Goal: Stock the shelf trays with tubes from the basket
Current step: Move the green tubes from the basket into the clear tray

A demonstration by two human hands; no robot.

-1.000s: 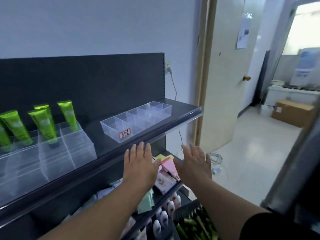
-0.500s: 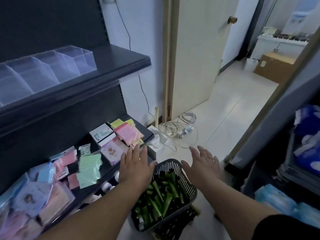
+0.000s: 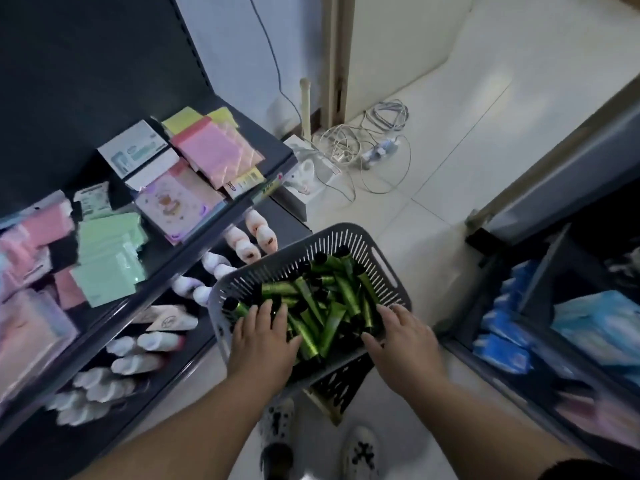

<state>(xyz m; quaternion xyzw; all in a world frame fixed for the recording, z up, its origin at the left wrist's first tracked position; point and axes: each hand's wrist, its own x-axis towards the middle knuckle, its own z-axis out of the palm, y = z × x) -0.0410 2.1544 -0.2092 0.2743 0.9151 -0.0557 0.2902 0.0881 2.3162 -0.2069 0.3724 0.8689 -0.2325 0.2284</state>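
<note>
green tubes in grey basket between dark shelves, pale tiled floor

To your left, the dark shelf carries pink, green and yellow packets; the lower shelf beneath holds white bottles lying down. Cables tangle on the tiled floor ahead of you.
</note>
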